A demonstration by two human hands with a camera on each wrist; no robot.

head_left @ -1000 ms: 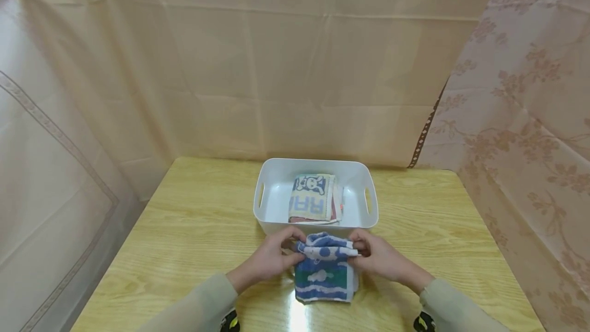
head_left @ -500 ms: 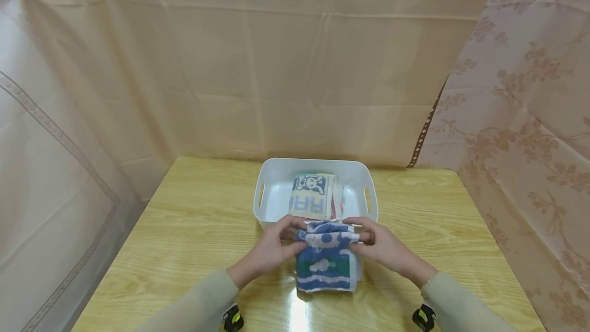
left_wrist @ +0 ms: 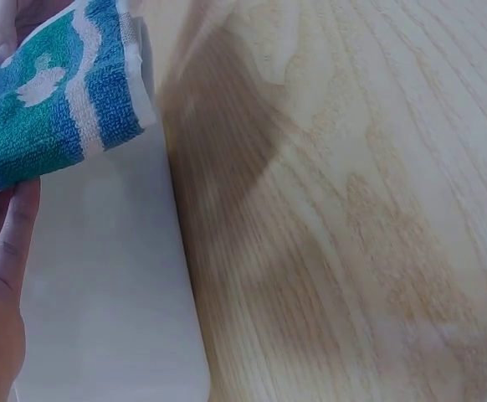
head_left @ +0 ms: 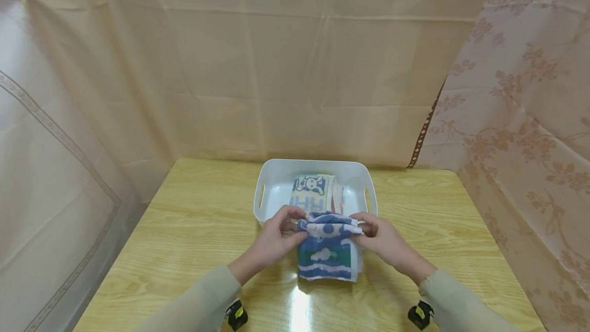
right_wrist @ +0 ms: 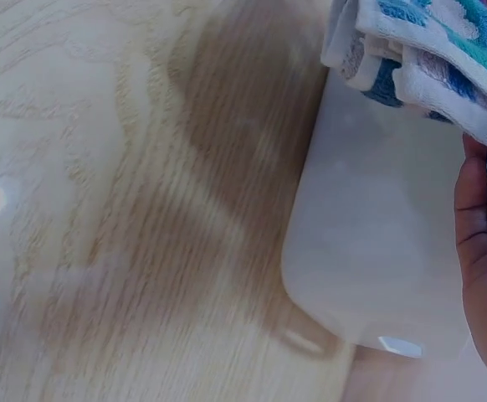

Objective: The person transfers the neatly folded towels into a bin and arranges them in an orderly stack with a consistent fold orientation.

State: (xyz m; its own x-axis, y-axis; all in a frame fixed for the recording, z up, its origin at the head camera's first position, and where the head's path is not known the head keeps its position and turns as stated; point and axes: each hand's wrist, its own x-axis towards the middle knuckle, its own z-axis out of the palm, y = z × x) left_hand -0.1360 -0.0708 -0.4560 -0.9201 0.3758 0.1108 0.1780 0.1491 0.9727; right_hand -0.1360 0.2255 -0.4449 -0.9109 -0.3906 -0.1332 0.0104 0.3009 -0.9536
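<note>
A folded blue, green and white towel (head_left: 325, 252) hangs between my two hands at the near side of a white plastic basket (head_left: 272, 164). On its left edge my left hand (head_left: 275, 237) pinches the cloth near the top fold. My right hand (head_left: 384, 242) grips the opposite edge at the same height. The left wrist view shows the towel (left_wrist: 38, 96) raised beside the basket's wall (left_wrist: 110, 276). In the right wrist view, stacked layers of the towel (right_wrist: 444, 63) show at the edge. The towel covers part of the basket's near rim.
Inside the basket lies a folded towel (head_left: 310, 191) with a cartoon animal and letters, above something reddish and white. The basket stands on a wooden table (head_left: 207, 209) near its back edge. Beige curtains (head_left: 295, 76) hang behind, with a floral cloth (head_left: 530, 117) at right.
Both hands have lifted the blue towel and carried it forward, toward the basket. It now overlaps the basket's near rim and hides the lower part of the lettered towel.
</note>
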